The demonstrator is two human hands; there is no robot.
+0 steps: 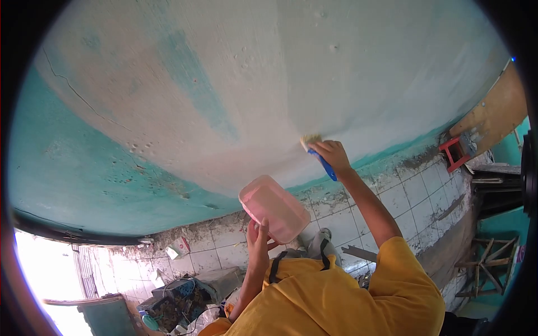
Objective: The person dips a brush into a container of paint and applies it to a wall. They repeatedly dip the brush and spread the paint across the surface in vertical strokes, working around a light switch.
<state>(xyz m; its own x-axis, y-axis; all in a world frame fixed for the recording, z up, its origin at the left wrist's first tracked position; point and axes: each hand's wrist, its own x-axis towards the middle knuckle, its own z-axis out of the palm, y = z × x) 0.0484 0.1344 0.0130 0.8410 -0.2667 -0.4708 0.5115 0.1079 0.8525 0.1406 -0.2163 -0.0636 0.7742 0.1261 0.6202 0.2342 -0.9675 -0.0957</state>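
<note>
Low in the frame, my yellow shirt (336, 297) filled the bottom centre, and just above it my left hand (258, 238) was clasped around the bottom edge of the pink tub (274, 208), holding it tilted up near mid-frame. Further out, right of centre, my right hand (332, 155) was closed on the blue-handled brush (319, 154), bristles pressed flat against the pale wall (252, 73). So I was mid-stroke, I judged, working the whitish coat over the teal that showed at the left and along the bottom band. Next, I reckoned, came a steady drag along the wet edge, then a dip back in the tub. Beyond, the tiled floor (392, 196) ran to a red stool (455, 152) at the far right.
</note>
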